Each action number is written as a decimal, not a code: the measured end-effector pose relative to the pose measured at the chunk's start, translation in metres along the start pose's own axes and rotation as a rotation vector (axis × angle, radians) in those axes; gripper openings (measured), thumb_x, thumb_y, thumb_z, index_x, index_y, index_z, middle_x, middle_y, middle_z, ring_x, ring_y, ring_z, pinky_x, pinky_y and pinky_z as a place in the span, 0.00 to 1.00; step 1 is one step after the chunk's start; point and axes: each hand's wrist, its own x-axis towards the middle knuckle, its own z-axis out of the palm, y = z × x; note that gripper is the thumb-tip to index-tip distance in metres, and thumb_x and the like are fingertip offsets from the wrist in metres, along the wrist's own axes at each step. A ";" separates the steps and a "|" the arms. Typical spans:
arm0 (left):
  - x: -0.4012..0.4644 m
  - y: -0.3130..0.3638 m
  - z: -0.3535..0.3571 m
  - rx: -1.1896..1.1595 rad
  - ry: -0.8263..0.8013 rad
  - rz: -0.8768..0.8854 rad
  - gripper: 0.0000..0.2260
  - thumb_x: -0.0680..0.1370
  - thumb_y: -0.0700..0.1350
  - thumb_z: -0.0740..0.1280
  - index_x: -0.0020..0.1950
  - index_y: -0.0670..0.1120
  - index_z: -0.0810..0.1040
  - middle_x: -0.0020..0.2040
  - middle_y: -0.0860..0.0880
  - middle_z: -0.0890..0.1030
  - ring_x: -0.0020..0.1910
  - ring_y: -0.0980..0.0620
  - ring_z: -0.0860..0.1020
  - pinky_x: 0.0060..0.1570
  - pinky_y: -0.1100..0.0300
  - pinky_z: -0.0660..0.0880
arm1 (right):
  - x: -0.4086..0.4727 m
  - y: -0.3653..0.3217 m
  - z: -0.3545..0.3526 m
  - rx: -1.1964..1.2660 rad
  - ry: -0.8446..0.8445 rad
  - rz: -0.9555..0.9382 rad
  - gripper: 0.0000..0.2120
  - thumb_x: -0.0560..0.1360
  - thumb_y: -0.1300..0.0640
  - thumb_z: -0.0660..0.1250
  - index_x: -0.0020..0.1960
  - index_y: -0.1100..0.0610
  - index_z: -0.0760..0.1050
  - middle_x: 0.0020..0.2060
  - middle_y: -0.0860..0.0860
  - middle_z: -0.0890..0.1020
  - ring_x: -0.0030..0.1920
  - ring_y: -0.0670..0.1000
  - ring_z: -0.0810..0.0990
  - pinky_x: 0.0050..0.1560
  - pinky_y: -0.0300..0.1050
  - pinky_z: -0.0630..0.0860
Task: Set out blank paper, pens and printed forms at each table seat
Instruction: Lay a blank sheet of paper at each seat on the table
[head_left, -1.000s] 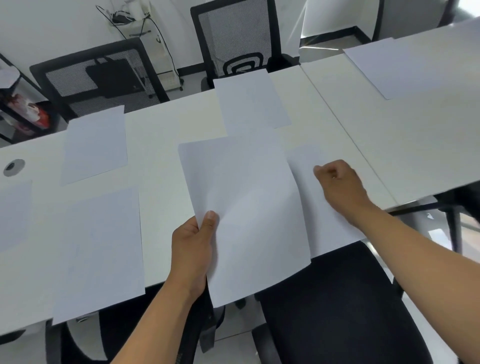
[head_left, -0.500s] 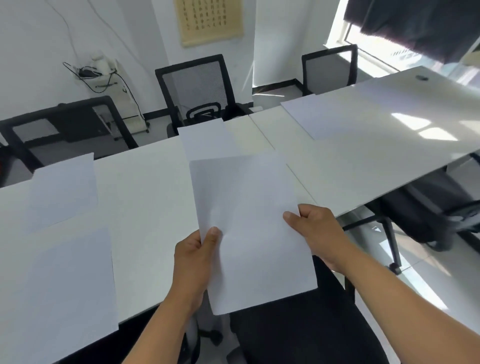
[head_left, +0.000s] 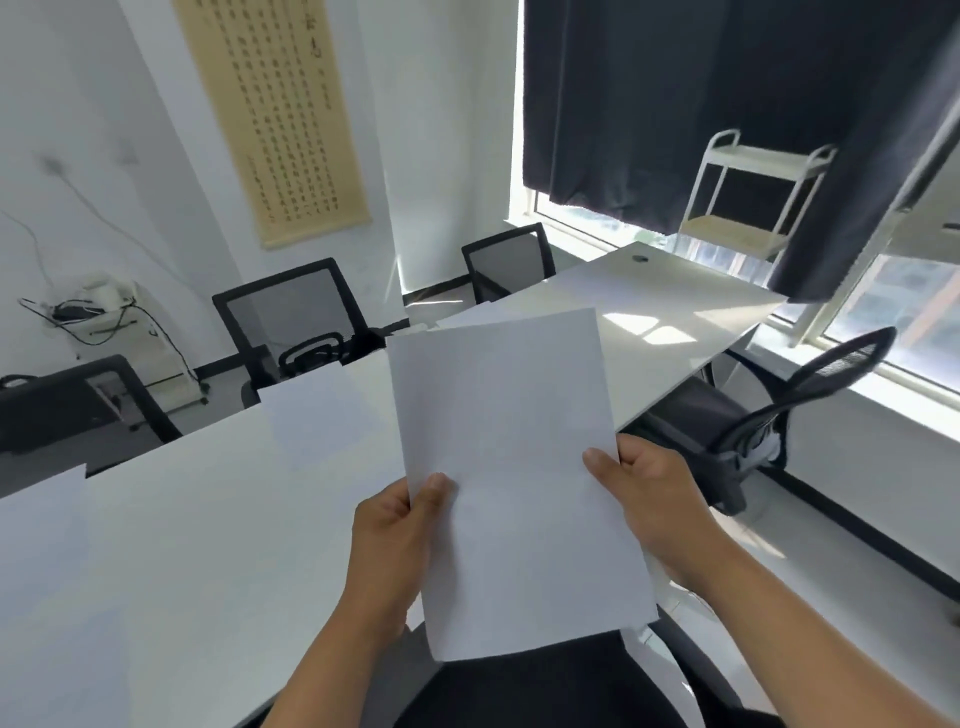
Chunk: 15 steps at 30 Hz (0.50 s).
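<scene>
I hold a stack of blank white paper (head_left: 514, 467) upright above the near edge of the white table (head_left: 208, 519). My left hand (head_left: 397, 540) grips its left edge with the thumb on top. My right hand (head_left: 649, 499) grips its right edge the same way. One blank sheet (head_left: 322, 410) lies flat on the table at the far seat in front of a black mesh chair (head_left: 291, 322). Another sheet's edge (head_left: 36, 514) shows at the far left, and a further sheet (head_left: 467, 317) peeks out behind the stack.
A second white table (head_left: 675, 322) continues to the right toward the window. Black chairs stand at the far side (head_left: 506, 260), at the left (head_left: 67, 400), at the right (head_left: 769, 415) and right below me (head_left: 545, 686). A white cart (head_left: 753, 192) stands by the dark curtain (head_left: 727, 104).
My right hand left the sheet it laid at the near seat and took hold of the stack's right edge. The view has swung up and to the right.
</scene>
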 end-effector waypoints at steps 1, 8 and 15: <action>-0.009 0.010 0.014 0.000 -0.031 0.023 0.15 0.86 0.50 0.70 0.47 0.41 0.88 0.48 0.45 0.90 0.45 0.46 0.88 0.52 0.47 0.85 | -0.012 -0.008 -0.016 0.028 0.034 -0.014 0.09 0.85 0.54 0.70 0.53 0.56 0.87 0.50 0.57 0.90 0.51 0.63 0.89 0.57 0.61 0.86; -0.080 0.060 0.113 0.015 -0.169 0.211 0.15 0.84 0.51 0.72 0.43 0.44 0.88 0.43 0.46 0.89 0.41 0.50 0.85 0.43 0.53 0.81 | -0.089 -0.037 -0.130 0.116 0.214 -0.143 0.09 0.84 0.53 0.70 0.57 0.57 0.85 0.51 0.57 0.90 0.52 0.63 0.89 0.54 0.59 0.88; -0.165 0.071 0.227 -0.003 -0.237 0.325 0.14 0.84 0.51 0.72 0.44 0.44 0.89 0.44 0.41 0.88 0.40 0.46 0.85 0.42 0.49 0.83 | -0.163 -0.047 -0.251 0.124 0.330 -0.260 0.15 0.83 0.47 0.73 0.54 0.61 0.83 0.51 0.70 0.83 0.44 0.59 0.82 0.48 0.65 0.83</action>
